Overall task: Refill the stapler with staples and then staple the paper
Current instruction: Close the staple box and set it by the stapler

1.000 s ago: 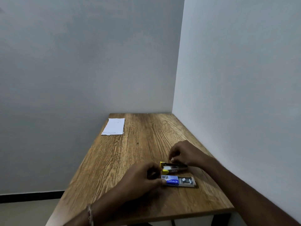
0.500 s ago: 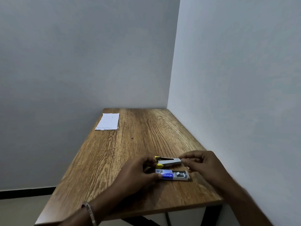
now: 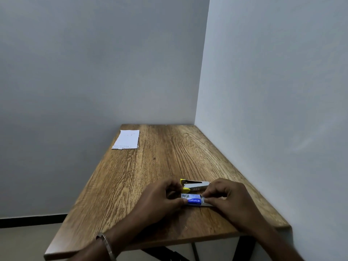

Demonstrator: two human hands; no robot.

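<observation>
Moments after hovering by the stapler's tail, the right hand (image 3: 230,199) has dropped onto the staple box (image 3: 194,201), its thumb and forefinger now pinching the box's right end at the pulled-out tray; the left hand (image 3: 160,199) keeps its curled fingers clamped on the blue sleeve's left end; both hands work at the near right corner of the wooden table (image 3: 131,185). Just behind the box lies the stapler (image 3: 195,186), yellow and grey, touched by neither hand so far as can be seen; the paper (image 3: 127,139) rests well apart at the far left corner. By the look of it, the cardboard box is light and easily crushed, best held by its edges; the staple strips inside likely brittle, to be lifted by their sides; the stapler small, stiff and best gripped along its body. Count: one stapler; one box; one paper; loose staples too small to number.
</observation>
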